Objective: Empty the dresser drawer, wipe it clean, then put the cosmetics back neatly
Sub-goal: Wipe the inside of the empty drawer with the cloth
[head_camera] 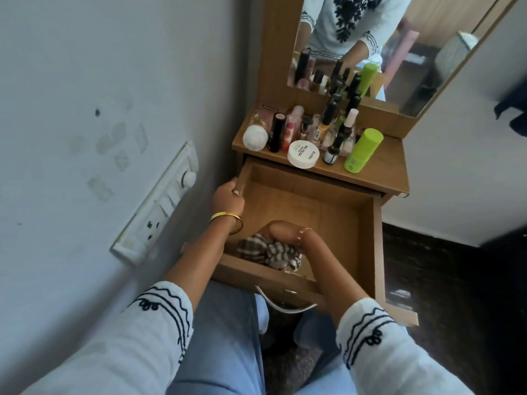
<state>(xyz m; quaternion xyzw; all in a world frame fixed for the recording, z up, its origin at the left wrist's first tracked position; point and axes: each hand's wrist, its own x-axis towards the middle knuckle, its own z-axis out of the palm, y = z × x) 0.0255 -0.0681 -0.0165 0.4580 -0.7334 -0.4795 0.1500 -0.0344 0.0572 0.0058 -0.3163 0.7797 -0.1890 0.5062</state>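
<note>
The wooden dresser drawer [368,238] is pulled out, and its floor is bare apart from a cloth. My left hand [226,198] grips the drawer's left wall near the back corner. Down in the front part of the drawer, my right hand [281,232] is closed on a brown-and-white striped cloth [268,252] and presses it against the bottom. On the dresser top [382,172] stand the cosmetics: a white round jar [302,154], a green tube [362,151], a white puff-topped container [255,138], a black lipstick [276,132] and several small bottles [333,132].
A mirror [413,67] rises behind the dresser top and reflects the cosmetics and a person's torso. A grey wall with a switch-and-socket panel [159,209] is close on the left. Dark floor [445,280] lies to the right. The drawer's metal handle [285,305] hangs above my knees.
</note>
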